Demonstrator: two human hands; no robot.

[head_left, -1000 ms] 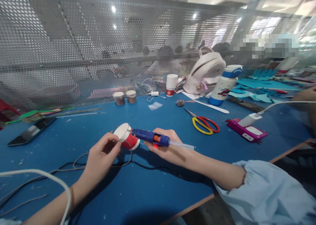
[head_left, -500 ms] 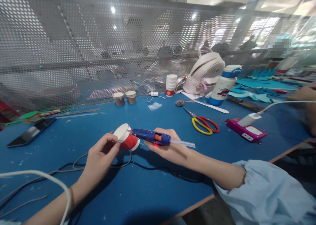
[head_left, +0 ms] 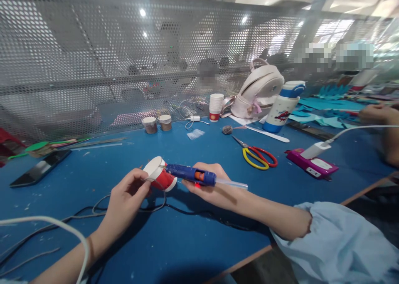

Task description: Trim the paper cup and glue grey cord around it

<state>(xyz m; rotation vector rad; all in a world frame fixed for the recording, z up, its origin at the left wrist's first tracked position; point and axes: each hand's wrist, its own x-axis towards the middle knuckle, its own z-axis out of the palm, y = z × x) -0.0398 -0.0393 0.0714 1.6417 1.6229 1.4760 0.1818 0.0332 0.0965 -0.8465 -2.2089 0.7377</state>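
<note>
"Where is the cup?"

"Left of centre in the frame. The left hand (head_left: 129, 190) is pinching the red-and-white paper cup (head_left: 163, 179) near its rim, fingers gripping it at a tilt above the desk (head_left: 174, 246)."

"And further right?"

"The blue hot-glue gun (head_left: 188, 172) is pointing its nozzle at the cup's white end; I can't tell whether they're touching. The right hand (head_left: 215, 186) is grasping the gun, fingers closing round it."

"What's worrying you?"

"The nozzle is sitting near the left fingers, so a slip could be burning them. Overly hard pinching could be denting the thin cup."
</note>
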